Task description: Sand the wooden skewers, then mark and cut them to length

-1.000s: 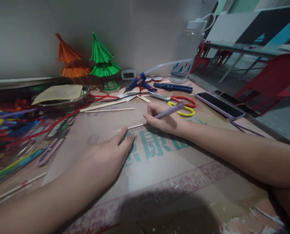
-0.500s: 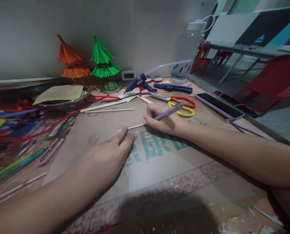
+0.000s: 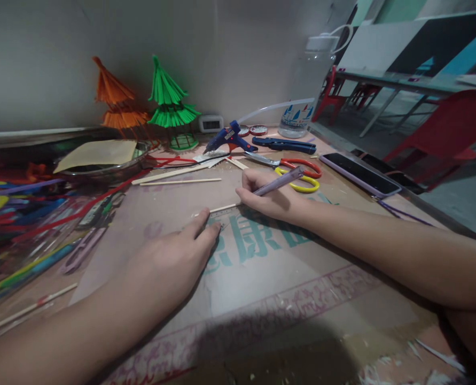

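My right hand (image 3: pixel 267 195) is closed round a purple translucent pen (image 3: pixel 280 182), its tip end low by a thin wooden stick (image 3: pixel 224 208). Under the index fingertip of my left hand (image 3: pixel 177 251), the stick's left end is pinned to the mat, with the thumb close beside it. Along the stick's near edge shows a clear strip with fine marks, like a ruler (image 3: pixel 221 213); my fingers hide part of it. Both hands rest on a translucent mat (image 3: pixel 238 289) with green characters.
Behind the hands lie a blue glue gun (image 3: pixel 232 136), scissors (image 3: pixel 302 179), a dark blue cutter (image 3: pixel 283 144) and more sticks (image 3: pixel 181 182). A phone (image 3: pixel 360 174) and water bottle (image 3: pixel 302 91) stand right. Coloured pipe cleaners (image 3: pixel 17 214) fill the left; orange (image 3: pixel 119 96) and green (image 3: pixel 173 101) models stand behind.
The pen's upper end has tilted very slightly to the right and upward. My left hand and the stick stay where they were.
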### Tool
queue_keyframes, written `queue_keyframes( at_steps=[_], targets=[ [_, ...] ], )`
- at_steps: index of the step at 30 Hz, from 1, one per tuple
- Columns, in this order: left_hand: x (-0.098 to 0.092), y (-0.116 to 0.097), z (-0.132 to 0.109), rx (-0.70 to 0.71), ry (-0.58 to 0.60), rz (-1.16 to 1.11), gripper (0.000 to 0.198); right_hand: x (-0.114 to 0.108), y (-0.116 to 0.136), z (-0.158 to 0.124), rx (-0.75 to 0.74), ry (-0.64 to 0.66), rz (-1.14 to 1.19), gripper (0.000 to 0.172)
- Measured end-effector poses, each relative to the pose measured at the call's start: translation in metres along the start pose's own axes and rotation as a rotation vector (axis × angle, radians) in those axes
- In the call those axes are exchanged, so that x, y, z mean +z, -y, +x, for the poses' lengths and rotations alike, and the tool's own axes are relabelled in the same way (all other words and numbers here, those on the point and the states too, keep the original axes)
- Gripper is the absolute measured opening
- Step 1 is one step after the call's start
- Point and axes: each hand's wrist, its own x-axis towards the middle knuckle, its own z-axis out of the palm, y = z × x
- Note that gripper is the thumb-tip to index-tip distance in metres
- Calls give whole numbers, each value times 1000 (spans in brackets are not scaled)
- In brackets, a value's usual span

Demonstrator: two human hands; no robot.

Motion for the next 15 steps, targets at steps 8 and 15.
queue_keyframes(
  at_steps=[8, 15],
  targets=[
    [-1, -1, 1, -20, -14, -40, 66, -2, 5, 1, 25, 3, -15, 24],
    [-3, -1, 2, -26, -10, -37, 65, -1, 2, 1, 41, -9, -2, 25]
  ],
)
